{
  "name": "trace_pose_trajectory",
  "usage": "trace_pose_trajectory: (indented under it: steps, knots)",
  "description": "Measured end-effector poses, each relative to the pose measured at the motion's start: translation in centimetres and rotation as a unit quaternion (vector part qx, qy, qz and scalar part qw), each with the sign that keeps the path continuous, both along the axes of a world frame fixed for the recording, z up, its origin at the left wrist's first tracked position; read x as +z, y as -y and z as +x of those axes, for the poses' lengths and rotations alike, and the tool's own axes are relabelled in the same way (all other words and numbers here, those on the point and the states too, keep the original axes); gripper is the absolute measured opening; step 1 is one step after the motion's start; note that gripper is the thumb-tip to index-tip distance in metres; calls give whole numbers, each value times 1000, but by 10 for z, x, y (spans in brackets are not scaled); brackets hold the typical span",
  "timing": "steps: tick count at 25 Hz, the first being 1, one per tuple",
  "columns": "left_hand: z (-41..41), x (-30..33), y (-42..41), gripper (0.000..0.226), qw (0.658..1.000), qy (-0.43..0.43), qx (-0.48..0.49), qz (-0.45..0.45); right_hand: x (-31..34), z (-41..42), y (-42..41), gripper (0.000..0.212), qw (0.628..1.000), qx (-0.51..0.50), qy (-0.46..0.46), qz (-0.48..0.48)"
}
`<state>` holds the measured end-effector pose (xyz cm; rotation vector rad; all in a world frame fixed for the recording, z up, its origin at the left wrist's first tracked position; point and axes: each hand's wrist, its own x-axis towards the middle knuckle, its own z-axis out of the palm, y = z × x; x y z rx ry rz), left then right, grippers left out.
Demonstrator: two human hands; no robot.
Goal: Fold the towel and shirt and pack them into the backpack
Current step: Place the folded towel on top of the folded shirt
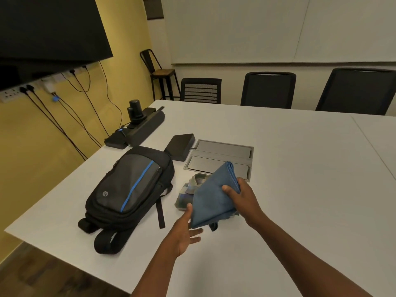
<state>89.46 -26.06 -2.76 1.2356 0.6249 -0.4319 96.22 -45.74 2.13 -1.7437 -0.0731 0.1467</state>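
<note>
- Holding the folded blue towel (214,196) up off the counter (289,168) is the step in hand, as seen in the head view; the towel is gripped at its right edge by the right hand (242,198), thumb on top and fingers curled beneath.
- The left hand (184,234) is held open, palm up, with its fingers relaxed; its thumb touches the towel's lower left edge and nothing is gripped by it.
- The folded plaid shirt (188,189) lies on the counter under the towel, just beside the backpack (130,189), which lies flat with its front up. Its zips appear closed, though this cannot be told for certain.
- To do the step well, the towel should be supported from below by the open left hand so the folds are not lost. The backpack's main compartment will probably need to be opened before anything is packed.
- Both forearms are stretched forward, the right one angled inward over the shirt.
</note>
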Motion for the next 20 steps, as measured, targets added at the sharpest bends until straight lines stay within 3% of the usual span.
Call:
trace_pose_trajectory:
  steps: [2, 6, 13, 20]
  knots:
    - [7, -4, -12, 63, 996, 7, 33, -87, -3, 8, -14, 40, 999, 2, -18, 29]
    - [28, -12, -42, 48, 992, 44, 68, -97, -8, 29, -37, 39, 999, -19, -25, 25]
    - [107, -45, -102, 28, 999, 36, 20, -5, -60, 78, -65, 44, 982, -57, -100, -151]
    - [187, -74, -122, 35, 988, 57, -87, 117, -105, 111, -81, 49, 955, -171, -99, -222]
